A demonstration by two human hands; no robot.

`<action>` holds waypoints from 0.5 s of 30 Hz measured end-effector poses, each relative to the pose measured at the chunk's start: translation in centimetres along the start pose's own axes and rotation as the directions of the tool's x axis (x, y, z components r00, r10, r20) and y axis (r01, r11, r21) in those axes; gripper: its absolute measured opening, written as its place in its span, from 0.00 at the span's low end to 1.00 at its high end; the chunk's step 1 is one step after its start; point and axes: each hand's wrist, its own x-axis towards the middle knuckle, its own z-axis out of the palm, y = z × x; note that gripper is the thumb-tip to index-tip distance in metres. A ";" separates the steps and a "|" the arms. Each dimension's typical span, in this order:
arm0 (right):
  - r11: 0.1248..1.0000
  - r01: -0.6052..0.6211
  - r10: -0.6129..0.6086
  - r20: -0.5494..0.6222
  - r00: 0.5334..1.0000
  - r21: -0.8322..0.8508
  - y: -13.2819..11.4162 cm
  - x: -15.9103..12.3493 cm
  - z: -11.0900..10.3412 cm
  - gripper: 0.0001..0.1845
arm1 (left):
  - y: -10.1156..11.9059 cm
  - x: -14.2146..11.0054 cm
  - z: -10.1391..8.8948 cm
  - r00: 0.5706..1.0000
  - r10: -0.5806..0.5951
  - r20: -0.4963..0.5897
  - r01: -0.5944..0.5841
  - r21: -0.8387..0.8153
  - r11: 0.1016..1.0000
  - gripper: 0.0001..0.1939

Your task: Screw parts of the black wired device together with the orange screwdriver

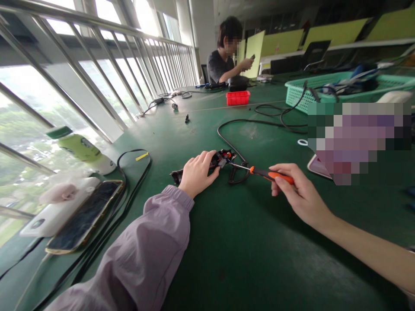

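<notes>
Near the middle of the green table, my left hand is wrapped over a long black corded device and holds it down. Its right end is open, with red parts and wires showing inside. My right hand grips an orange and black screwdriver by its handle. The screwdriver's thin shaft points left, and its tip is at the open end of the device; whether it touches a screw is too small to tell. A black cable runs from around that end toward the right. My left palm hides part of the device.
Left of my arm are a phone, a white case, a bottle and a black cord. Farther back stand a red basket and a green basket. A person sits across the table, beside metal railings.
</notes>
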 end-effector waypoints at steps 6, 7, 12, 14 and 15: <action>0.999 0.052 -0.054 -0.130 0.990 -0.013 0.2 0.0 0.0 0.15 | -0.1 0.0 0.0 1.000 0.003 -0.006 -0.003 0.003 1.000 0.22; 0.999 0.042 -0.044 -0.105 0.993 -0.025 0.0 0.0 0.0 0.14 | -0.1 0.0 0.0 1.000 0.003 -0.007 -0.003 0.003 1.000 0.21; 0.996 -0.054 0.058 0.057 0.997 -0.067 -0.8 0.0 -0.3 0.16 | -0.1 0.0 0.1 1.000 0.009 -0.011 -0.009 0.001 1.000 0.21; 0.995 -0.013 0.018 0.059 0.998 -0.096 -0.8 0.0 -0.3 0.16 | -0.1 0.0 0.1 1.000 0.008 -0.012 -0.008 0.003 1.000 0.21; 0.993 0.023 -0.016 0.057 0.998 -0.117 -0.8 0.0 -0.3 0.15 | -0.1 0.0 0.1 1.000 0.007 -0.013 -0.007 0.005 1.000 0.21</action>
